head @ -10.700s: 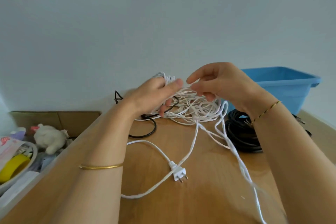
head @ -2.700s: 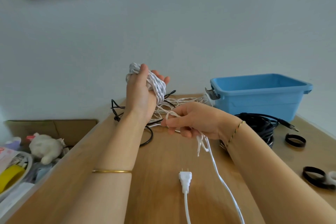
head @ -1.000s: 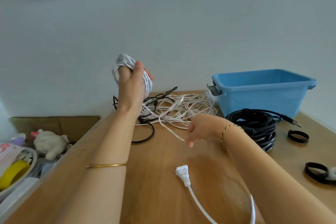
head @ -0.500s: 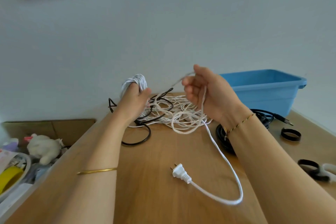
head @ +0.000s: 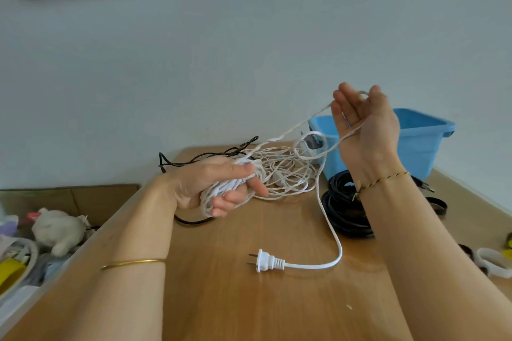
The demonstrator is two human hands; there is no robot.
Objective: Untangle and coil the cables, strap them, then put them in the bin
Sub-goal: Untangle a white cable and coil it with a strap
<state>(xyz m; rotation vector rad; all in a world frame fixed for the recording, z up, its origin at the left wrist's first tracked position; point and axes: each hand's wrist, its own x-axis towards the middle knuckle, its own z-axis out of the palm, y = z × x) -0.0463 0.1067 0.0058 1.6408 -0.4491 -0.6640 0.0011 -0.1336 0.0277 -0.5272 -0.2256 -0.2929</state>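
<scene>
The wooden counter [head: 221, 307] shows a job I'd judge well short of halfway. I can't see into the blue bin [head: 415, 152] at centre right. In front of it a black cable [head: 343, 216] lies coiled, seemingly unstrapped. The white cable [head: 285, 174] is mostly a loose tangle at centre. The left hand [head: 210, 188] is curled round its wound part, and the right hand [head: 363, 124], fingers upright and relaxed, lifts a draped strand. Its plug [head: 266, 261] lies lower centre, and a black strap [head: 440, 205] waits far right.

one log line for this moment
step: coiling | left hand: grips white coil | right hand: raised, strand draped over it | plug: on table | black cable: coiled by bin
</scene>
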